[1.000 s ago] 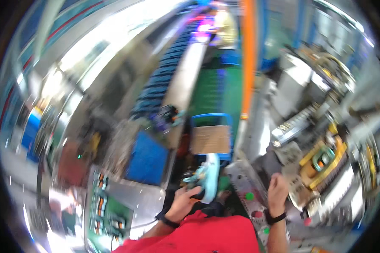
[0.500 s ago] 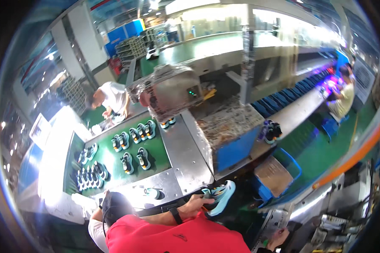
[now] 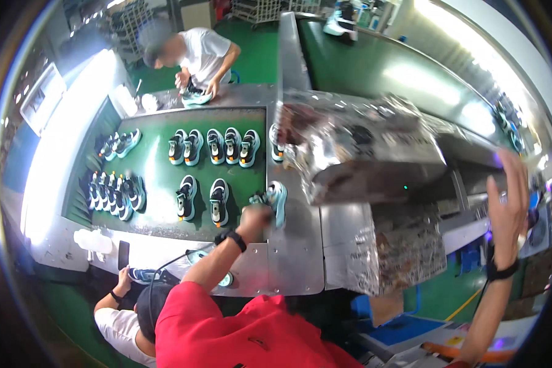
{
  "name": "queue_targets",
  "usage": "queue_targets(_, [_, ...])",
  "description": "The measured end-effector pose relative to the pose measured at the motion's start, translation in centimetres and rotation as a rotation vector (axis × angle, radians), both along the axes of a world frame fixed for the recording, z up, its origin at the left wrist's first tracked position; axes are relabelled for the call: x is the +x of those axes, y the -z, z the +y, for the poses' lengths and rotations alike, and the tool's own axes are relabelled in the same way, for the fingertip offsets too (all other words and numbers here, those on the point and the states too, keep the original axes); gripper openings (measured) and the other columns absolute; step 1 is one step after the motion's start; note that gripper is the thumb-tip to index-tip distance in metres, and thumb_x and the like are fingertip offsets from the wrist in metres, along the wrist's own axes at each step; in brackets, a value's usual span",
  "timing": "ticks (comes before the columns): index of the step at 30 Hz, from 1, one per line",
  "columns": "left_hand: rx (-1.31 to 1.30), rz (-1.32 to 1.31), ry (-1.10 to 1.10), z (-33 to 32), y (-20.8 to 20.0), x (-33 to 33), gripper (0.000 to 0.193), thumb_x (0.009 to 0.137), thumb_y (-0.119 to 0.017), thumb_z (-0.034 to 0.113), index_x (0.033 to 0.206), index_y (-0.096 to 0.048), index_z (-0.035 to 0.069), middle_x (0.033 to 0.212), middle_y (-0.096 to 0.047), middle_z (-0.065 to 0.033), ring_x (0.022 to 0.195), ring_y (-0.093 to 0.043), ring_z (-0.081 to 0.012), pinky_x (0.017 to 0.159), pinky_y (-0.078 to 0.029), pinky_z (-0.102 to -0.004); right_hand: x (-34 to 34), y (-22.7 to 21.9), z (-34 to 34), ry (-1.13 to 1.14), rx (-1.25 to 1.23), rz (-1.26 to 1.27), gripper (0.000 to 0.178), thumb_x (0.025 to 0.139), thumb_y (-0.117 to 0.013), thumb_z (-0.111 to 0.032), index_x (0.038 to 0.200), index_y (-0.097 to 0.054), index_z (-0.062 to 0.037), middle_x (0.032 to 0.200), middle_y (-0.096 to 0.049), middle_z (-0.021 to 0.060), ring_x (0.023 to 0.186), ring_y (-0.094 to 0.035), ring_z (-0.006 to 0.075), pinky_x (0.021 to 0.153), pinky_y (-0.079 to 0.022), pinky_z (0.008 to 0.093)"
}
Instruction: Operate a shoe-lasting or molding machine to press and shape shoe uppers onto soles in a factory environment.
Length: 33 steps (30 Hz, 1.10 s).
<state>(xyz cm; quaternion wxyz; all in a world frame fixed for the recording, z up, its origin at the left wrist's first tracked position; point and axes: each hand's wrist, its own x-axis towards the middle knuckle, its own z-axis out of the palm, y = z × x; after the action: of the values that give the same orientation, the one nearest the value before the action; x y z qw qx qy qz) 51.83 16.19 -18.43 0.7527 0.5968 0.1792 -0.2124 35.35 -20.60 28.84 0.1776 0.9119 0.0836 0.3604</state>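
One pale-blue-soled sneaker (image 3: 279, 203) is sitting in the left hand's (image 3: 256, 222) blurred grasp, over the metal plate (image 3: 295, 260) beside the green conveyor belt (image 3: 158, 190); the right hand (image 3: 507, 205) is hovering near the foil-wrapped machine (image 3: 374, 147), fingers spread.

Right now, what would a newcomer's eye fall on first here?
The bright red shirt at the lower centre leaps out, then the dark shoes lined up on the green surface, left of centre. A shiny-wrapped box right of centre also draws the eye, between the blurred left hand at a pale-soled shoe and the raised, open right hand.
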Motion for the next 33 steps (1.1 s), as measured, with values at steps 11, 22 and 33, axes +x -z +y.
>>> queue_targets(11, [0.881,-0.356,-0.068,-2.1,10.5,27.5,0.061,0.072,-0.069,0.02,0.121,-0.043,-0.004,0.104,-0.062,-0.0283,0.097,-0.062,-0.0432,0.083,-0.051,-0.0476,40.3,-0.7,6.7,-0.219,-0.589,0.255,0.079,0.065,-0.062,0.015,0.138,-0.047,-0.01,0.146,-0.044,0.0071,0.14,-0.033,0.0302,0.118,-0.025,0.0491])
queue_targets(22, [0.88,-0.491,-0.112,-2.0,14.8,30.5,0.065,0.083,-0.068,0.027,0.13,-0.037,-0.006,0.102,-0.063,-0.0296,0.094,-0.06,-0.0474,0.079,-0.05,-0.0498,51.6,-0.3,5.9,0.054,-0.351,0.563,0.061,0.067,-0.075,-0.021,0.124,-0.057,-0.0076,0.113,-0.063,0.0199,0.107,-0.06,0.0364,0.094,-0.047,0.0409])
queue_targets(33, [-0.26,-0.153,0.064,-1.6,11.0,-1.5,0.016,0.088,-0.067,0.015,0.086,-0.066,-0.001,0.078,-0.065,-0.0041,0.064,-0.057,-0.0123,0.055,-0.048,-0.0288,41.0,0.2,-0.5,-0.177,-0.405,0.179,0.049,0.066,-0.078,-0.032,0.1,-0.057,-0.0038,0.071,-0.062,0.0163,0.076,-0.063,0.0351,0.069,-0.051,0.0462])
